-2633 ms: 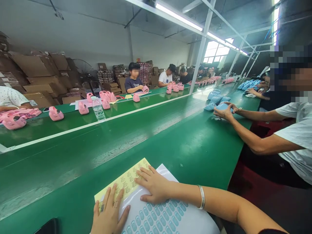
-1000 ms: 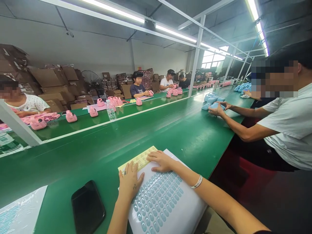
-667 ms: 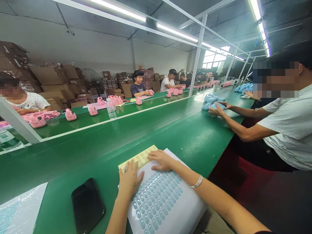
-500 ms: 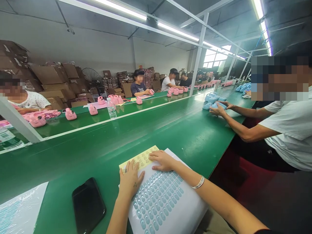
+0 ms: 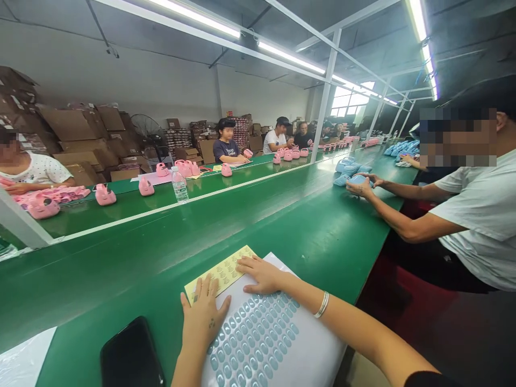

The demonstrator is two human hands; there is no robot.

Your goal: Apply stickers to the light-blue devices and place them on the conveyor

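My left hand lies flat with fingers spread over the left end of a yellow sheet of small printed labels and the white sheet below. My right hand rests palm down, fingers outstretched, at the right end of the yellow sheet. Under both forearms is a white sheet with rows of glossy pale-blue oval stickers. The yellow sheet lies along its far edge. Neither hand grips anything. A silver bangle circles my right wrist.
A black phone and a plastic-covered sheet lie left on the green table. At right, a co-worker handles light-blue shoes. Across a white divider stand pink shoes, a water bottle and more workers. A white post rises behind.
The view has turned slightly, so the table items sit lower and farther left. My hands keep their places on the sheets. Across the table, the dark-shirted worker's arm has lowered.
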